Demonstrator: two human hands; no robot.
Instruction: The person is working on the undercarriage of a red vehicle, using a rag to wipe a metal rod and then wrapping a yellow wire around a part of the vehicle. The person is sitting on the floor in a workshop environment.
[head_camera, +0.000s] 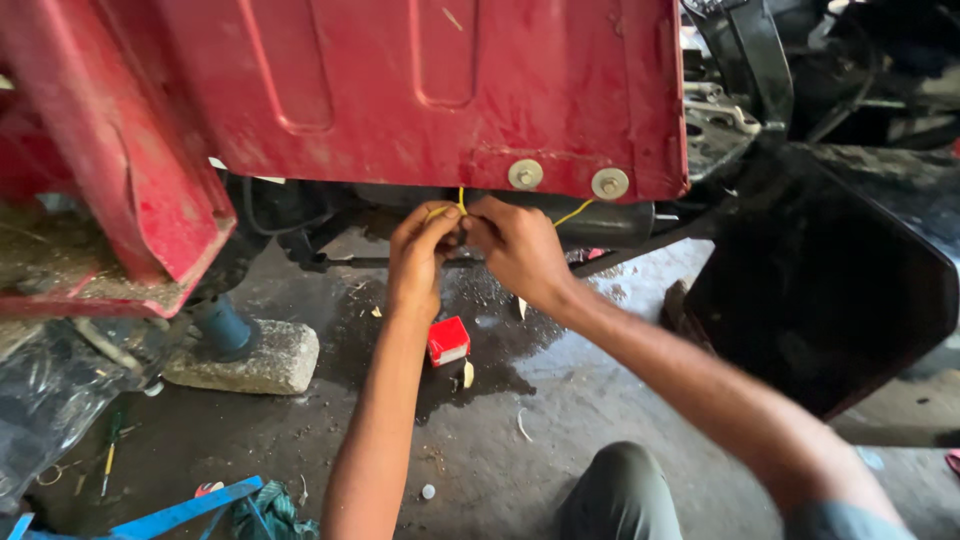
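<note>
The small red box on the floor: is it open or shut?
Shut, it seems: the small red box lies on the stained floor with no flap raised; its far side is hidden.

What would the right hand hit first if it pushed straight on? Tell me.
Probably the yellow wire it already pinches, then the left hand right ahead; depth behind is unclear.

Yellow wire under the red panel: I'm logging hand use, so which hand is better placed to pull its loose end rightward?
Probably the right hand: the yellow wire trails from its side toward the bolts; the left hand pinches near the upright strand.
</note>
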